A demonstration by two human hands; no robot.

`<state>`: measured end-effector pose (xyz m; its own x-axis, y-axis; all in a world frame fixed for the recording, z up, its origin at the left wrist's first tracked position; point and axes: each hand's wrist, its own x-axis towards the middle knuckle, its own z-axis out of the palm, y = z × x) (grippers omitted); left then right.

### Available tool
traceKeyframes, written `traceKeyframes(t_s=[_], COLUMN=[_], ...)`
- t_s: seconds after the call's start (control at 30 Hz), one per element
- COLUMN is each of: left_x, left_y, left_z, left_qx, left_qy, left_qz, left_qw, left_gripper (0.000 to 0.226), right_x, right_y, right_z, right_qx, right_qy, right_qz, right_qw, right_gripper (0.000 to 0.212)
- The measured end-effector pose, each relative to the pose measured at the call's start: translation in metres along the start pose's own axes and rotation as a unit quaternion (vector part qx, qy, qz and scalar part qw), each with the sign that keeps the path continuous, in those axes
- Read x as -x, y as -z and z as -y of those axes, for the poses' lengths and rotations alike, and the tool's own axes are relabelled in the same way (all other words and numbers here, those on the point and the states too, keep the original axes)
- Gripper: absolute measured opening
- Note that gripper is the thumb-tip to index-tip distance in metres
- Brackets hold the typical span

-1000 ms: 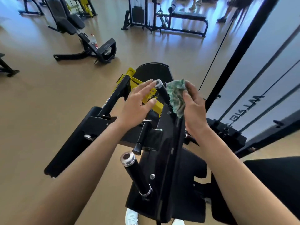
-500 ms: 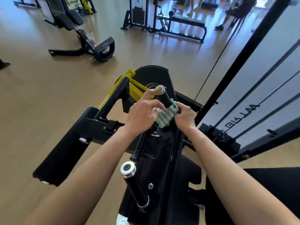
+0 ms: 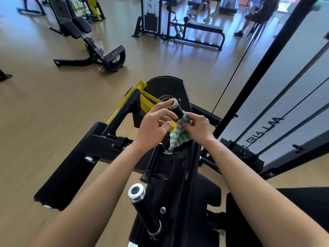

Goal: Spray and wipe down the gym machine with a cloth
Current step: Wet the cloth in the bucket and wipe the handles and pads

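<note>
While both hands work at the machine's top:
Right hand (image 3: pixel 196 128): grip clamped on cloth (image 3: pixel 179 137) around handle (image 3: pixel 179 111).
Left hand (image 3: pixel 154 128): fingers apart, touching handle at 9 o'clock.

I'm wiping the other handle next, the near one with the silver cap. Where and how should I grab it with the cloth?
Grip the near handle around its black shaft, just below the silver cap, coming from above and the right, probably with the right hand that holds the cloth. The shaft is a round bar tilted up toward you, so a wrap grip can slide down it.
</note>
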<state>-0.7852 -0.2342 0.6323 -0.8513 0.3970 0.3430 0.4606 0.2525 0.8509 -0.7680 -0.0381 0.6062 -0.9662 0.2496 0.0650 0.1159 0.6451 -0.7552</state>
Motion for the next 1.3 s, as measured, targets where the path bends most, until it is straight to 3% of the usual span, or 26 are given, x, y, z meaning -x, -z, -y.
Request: traceKeyframes(t_s=[0.1, 0.17, 0.27, 0.4, 0.5, 0.57, 0.73, 0.83, 0.93, 1.03, 1.17, 1.3], left_x=[0.002, 0.003, 0.000, -0.010, -0.021, -0.025, -0.022, -0.024, -0.028, -0.030, -0.039, -0.050], left_y=[-0.001, -0.003, -0.010, -0.026, -0.034, -0.036, -0.046, -0.051, -0.051, -0.044, -0.033, -0.037], left_z=[0.004, 0.010, 0.015, 0.013, 0.014, 0.019, 0.026, 0.029, 0.028, 0.033, 0.045, 0.035], left_qx=[0.043, 0.062, 0.105, 0.208, 0.367, 0.400, 0.344, 0.308, 0.294, 0.275, 0.178, 0.205], left_qy=[0.020, 0.061, 0.138, 0.239, 0.301, 0.315, 0.340, 0.367, 0.360, 0.335, 0.278, 0.216], left_qz=[-0.049, -0.067, 0.016, 0.097, 0.057, 0.035, 0.078, 0.094, 0.094, 0.019, -0.145, -0.195], left_qw=[0.998, 0.994, 0.985, 0.944, 0.878, 0.860, 0.872, 0.872, 0.881, 0.901, 0.933, 0.934], left_gripper=[0.026, 0.026, 0.015, 0.025, 0.035, 0.037, 0.044, 0.058, 0.039, 0.010, 0.013, 0.018], right_x=[-0.004, -0.005, -0.006, -0.004, 0.002, 0.004, 0.008, 0.006, 0.000, -0.003, 0.005, 0.013], right_y=[0.011, 0.017, 0.021, 0.008, -0.006, -0.008, 0.004, 0.006, 0.006, 0.010, 0.007, 0.004], right_z=[-0.012, -0.012, 0.004, 0.036, 0.039, 0.026, 0.005, 0.012, 0.024, 0.032, 0.019, 0.015], right_qx=[0.021, -0.028, -0.158, -0.274, -0.246, -0.202, -0.062, -0.077, -0.136, -0.183, -0.161, -0.142], right_qy=[-0.033, -0.055, -0.054, 0.000, 0.019, 0.000, -0.015, -0.009, 0.030, 0.037, 0.020, -0.030], right_qz=[-0.062, -0.103, -0.142, -0.067, 0.005, 0.025, 0.040, -0.011, -0.033, -0.030, -0.001, 0.005], right_qw=[0.997, 0.993, 0.976, 0.959, 0.969, 0.979, 0.997, 0.997, 0.990, 0.982, 0.987, 0.989], right_gripper=[0.018, 0.011, 0.010, 0.024, 0.033, 0.034, 0.026, 0.022, 0.022, 0.028, 0.024, 0.038])
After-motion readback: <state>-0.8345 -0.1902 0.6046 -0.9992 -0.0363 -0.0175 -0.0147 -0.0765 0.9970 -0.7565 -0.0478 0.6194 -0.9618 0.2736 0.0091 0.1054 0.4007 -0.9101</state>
